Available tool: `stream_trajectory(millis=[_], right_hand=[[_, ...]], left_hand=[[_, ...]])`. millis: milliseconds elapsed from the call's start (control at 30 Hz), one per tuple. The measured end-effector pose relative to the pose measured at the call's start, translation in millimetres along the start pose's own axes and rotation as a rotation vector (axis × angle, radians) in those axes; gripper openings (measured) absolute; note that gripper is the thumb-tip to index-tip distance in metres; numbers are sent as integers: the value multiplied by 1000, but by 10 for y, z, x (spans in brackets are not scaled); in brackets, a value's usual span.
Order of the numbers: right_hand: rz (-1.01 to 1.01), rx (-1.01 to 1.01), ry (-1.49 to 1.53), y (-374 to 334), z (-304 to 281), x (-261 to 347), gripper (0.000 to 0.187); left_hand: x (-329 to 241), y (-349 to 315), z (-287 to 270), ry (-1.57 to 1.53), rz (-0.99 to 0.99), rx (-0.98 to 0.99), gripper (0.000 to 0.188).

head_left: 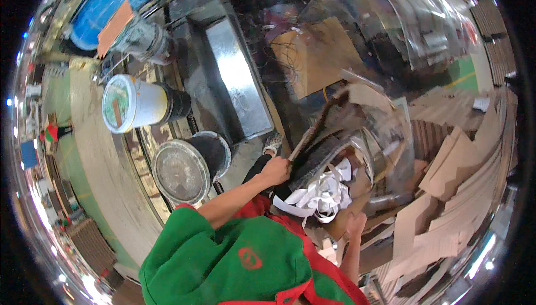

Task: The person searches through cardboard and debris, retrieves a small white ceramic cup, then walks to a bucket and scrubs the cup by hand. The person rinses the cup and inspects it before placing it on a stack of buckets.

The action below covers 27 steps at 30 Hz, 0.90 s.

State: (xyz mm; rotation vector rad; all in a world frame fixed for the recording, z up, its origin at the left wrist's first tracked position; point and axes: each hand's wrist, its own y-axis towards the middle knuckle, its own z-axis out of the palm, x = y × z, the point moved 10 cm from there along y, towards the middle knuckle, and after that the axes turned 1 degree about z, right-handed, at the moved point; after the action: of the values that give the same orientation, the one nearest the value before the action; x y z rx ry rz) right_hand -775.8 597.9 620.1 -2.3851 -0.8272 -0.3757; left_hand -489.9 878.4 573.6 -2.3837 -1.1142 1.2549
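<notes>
In front of me stands a brown cardboard box (pixel 364 97) with worn, bent flaps. My left hand (pixel 276 170) is closed on the box's left edge near its front corner. On the near right side, my right hand (pixel 355 224) is closed on the box's near edge, its fingers partly hidden. Inside, a tangled heap of white paper strips (pixel 322 196) lies at the near end, and one strip hangs over the rim. Clear plastic film (pixel 368 151) and dark scrap lie around the strips.
Left of me stand a lidded drum (pixel 181 171) and a white bucket (pixel 120 104). Beyond my left hand lies a long metal trough (pixel 237 79). A flat cardboard sheet (pixel 329 54) lies ahead. Torn cardboard (pixel 446 210) is piled on the right, with clear plastic bags (pixel 430 31) behind.
</notes>
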Motion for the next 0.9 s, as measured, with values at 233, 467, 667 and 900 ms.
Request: stream_trajectory(millis=[233,467,667,900], right_hand=[[-256,-15,-135,274,113,531,22],[6,44,-83,565,201,362,24],[135,108,6,463,141,447,19],[169,-175,112,520,-228,279,23]], left_hand=[[298,-272,-173,-105,-4,-179,26],[342,-314,-171,-78,103,-268,22],[326,-336,-237,145,298,-335,25],[-3,488,-639,166,357,-429,21]])
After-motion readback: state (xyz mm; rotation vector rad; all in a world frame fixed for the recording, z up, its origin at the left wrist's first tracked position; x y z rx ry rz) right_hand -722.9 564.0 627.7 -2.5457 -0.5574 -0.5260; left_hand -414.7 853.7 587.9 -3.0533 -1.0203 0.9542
